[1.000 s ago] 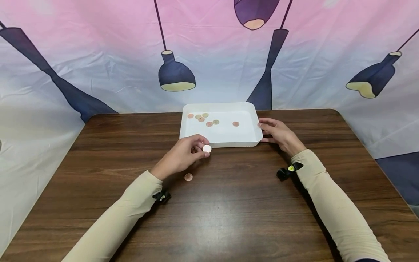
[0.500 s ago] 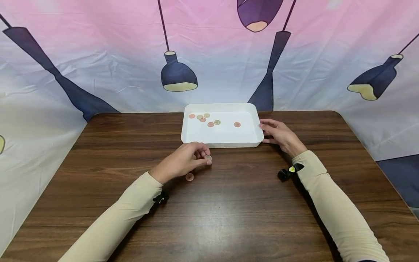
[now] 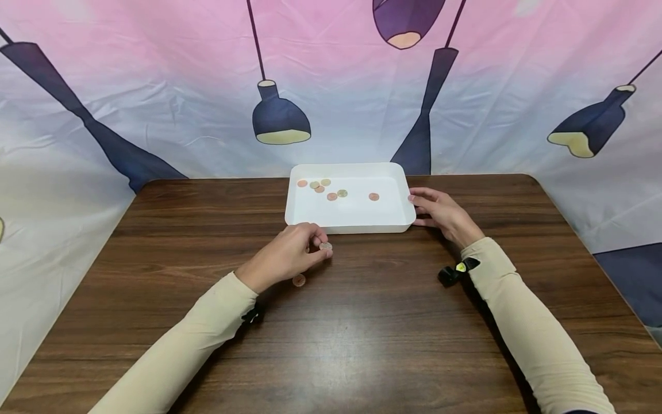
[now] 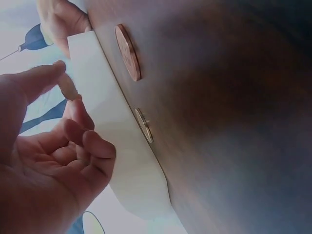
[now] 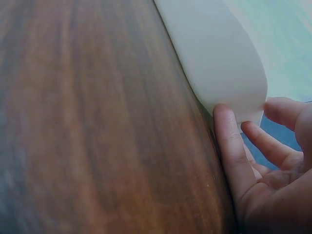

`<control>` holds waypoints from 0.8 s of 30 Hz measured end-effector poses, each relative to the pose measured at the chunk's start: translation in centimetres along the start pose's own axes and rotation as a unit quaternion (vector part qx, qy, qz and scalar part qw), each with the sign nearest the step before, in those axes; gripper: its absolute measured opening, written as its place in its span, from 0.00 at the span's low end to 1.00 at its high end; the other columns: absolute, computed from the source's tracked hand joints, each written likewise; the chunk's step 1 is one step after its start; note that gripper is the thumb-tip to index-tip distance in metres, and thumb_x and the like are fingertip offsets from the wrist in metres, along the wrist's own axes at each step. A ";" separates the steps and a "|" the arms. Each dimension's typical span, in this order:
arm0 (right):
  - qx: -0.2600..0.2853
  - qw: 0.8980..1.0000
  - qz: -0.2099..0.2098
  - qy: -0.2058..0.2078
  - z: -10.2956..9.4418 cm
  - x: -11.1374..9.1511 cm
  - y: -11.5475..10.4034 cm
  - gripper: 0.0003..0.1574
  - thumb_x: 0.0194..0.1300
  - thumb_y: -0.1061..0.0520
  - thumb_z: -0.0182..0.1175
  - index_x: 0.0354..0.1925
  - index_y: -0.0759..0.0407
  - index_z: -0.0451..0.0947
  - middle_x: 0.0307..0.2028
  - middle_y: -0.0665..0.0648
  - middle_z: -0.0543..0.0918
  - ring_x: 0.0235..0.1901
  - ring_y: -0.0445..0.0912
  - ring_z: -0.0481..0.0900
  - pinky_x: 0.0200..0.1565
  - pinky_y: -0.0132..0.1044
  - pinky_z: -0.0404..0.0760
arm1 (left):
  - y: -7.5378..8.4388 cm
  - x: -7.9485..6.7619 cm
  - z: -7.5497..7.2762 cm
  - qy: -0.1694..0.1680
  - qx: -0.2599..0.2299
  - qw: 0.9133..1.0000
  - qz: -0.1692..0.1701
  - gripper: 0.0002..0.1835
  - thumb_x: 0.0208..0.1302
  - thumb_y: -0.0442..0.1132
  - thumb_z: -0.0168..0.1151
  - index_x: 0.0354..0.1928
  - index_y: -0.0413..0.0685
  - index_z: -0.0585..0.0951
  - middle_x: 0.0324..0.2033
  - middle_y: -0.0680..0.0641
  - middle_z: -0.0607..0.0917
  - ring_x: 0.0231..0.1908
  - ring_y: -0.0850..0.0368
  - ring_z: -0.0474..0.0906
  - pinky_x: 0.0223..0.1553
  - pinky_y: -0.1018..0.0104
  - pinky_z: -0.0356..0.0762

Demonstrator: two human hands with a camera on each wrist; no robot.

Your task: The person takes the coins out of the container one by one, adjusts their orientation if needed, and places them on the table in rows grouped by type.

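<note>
Brown wood-grain table (image 3: 383,339) spans my head view. Two beige sleeves (image 3: 178,348) reach across it, both cut off at the lower edge. White tray (image 3: 357,215) stands near the far edge. Right hand (image 3: 447,215): fingers spread, tips touching the tray's right end from outside. Left hand (image 3: 281,256): thumb and fingertip pinch one silvery coin (image 3: 325,246) near the tray's near wall; remaining fingers curl loosely. In the tray I count seven: four copper coins (image 3: 374,196), three gold-toned coins (image 3: 342,194). One loose copper coin (image 3: 299,280) lies on the table, just beside the left hand. Left wrist view gives me thin brassy edges (image 4: 144,126) near the tray wall; one coin or two, I cannot tell. Coin faces: too small to read.
</note>
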State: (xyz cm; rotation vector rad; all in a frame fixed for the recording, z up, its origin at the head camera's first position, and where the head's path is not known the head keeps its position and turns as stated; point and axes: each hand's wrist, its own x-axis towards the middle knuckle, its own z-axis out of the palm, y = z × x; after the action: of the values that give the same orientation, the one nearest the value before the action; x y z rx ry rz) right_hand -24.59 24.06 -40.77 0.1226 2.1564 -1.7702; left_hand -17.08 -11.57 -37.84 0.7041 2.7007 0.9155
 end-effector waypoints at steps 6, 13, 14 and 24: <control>0.001 1.000 0.002 -0.001 0.0 0.0 0.0 0.40 0.82 0.47 0.57 0.82 0.58 0.58 0.60 0.58 0.75 0.45 0.38 0.83 0.47 0.32 0.87 | 0.1 0.0 0.2 0.007 0.017 1.000 0.000 0.08 0.69 0.40 0.70 0.41 0.45 0.82 0.34 0.48 0.82 0.20 0.64 0.78 0.37 0.66 0.81; 0.002 1.000 -0.001 0.001 0.1 0.1 -0.1 0.39 0.82 0.48 0.56 0.82 0.57 0.59 0.59 0.56 0.75 0.44 0.38 0.83 0.47 0.31 0.87 | 0.2 0.3 0.4 -0.025 0.030 0.999 -0.012 0.07 0.72 0.37 0.65 0.44 0.41 0.84 0.39 0.47 0.83 0.14 0.64 0.79 0.35 0.66 0.85; 0.001 1.000 -0.001 0.000 0.1 0.1 -0.1 0.39 0.82 0.48 0.56 0.82 0.57 0.59 0.59 0.56 0.75 0.44 0.38 0.83 0.46 0.31 0.87 | 0.2 0.4 0.5 -0.027 0.042 0.999 -0.007 0.07 0.73 0.37 0.65 0.44 0.41 0.85 0.40 0.47 0.84 0.15 0.65 0.79 0.38 0.65 0.85; -0.001 1.000 -0.004 -0.003 0.0 0.0 0.0 0.40 0.82 0.47 0.56 0.82 0.58 0.57 0.63 0.60 0.74 0.45 0.38 0.82 0.48 0.32 0.86 | 0.7 0.6 1.0 -0.035 0.067 0.997 0.016 0.10 0.75 0.35 0.66 0.52 0.38 0.84 0.33 0.48 0.88 0.06 0.63 0.75 0.20 0.69 0.80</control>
State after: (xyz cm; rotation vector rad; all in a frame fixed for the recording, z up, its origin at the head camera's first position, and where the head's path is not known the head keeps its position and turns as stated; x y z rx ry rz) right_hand -24.57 24.03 -40.79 0.1068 2.1573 -1.7701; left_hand -16.98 -10.30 -38.24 0.7924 2.7156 0.7067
